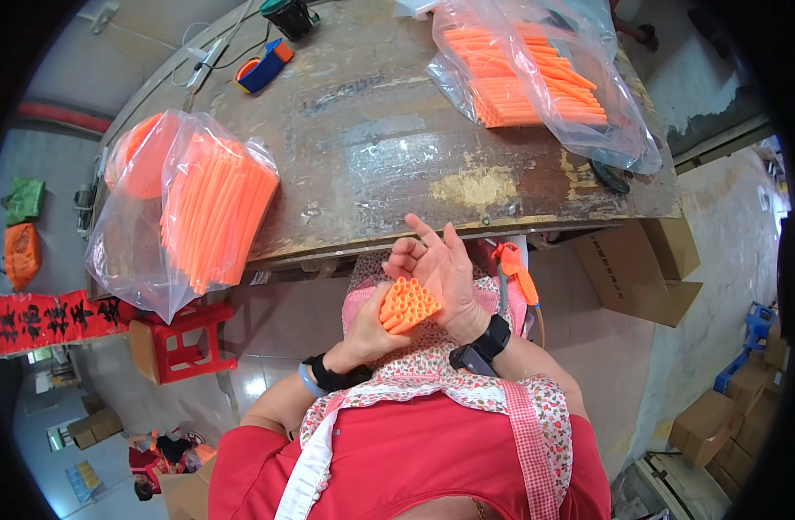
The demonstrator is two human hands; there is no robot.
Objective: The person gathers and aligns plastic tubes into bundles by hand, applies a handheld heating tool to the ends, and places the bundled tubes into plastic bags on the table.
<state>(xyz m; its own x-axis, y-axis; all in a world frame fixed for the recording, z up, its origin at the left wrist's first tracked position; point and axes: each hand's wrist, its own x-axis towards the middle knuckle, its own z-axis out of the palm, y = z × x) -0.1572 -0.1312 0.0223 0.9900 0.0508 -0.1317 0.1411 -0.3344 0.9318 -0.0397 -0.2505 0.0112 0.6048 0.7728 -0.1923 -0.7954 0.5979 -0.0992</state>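
My left hand (pixel 371 328) is closed round a bundle of orange plastic tubes (pixel 410 305), held over my lap in front of the table edge. The open round ends of the tubes face up. Beside the bundle is my right hand (pixel 443 270), palm turned up and fingers spread, with nothing held in it. The heel of this hand is close against the tubes; whether it touches them I cannot tell. A clear plastic bag of orange tubes (pixel 220 208) lies on the table to the left, its loose end hanging over the edge.
Another clear bag of orange tubes (pixel 536 82) lies at the far right of the worn table (pixel 371 165). A blue and orange tape dispenser (pixel 264 66) and dark cup (pixel 287 17) stand at the back left. An orange air gun (pixel 516 273) hangs under the edge, near a red stool (pixel 185 342) and cardboard box (pixel 632 269).
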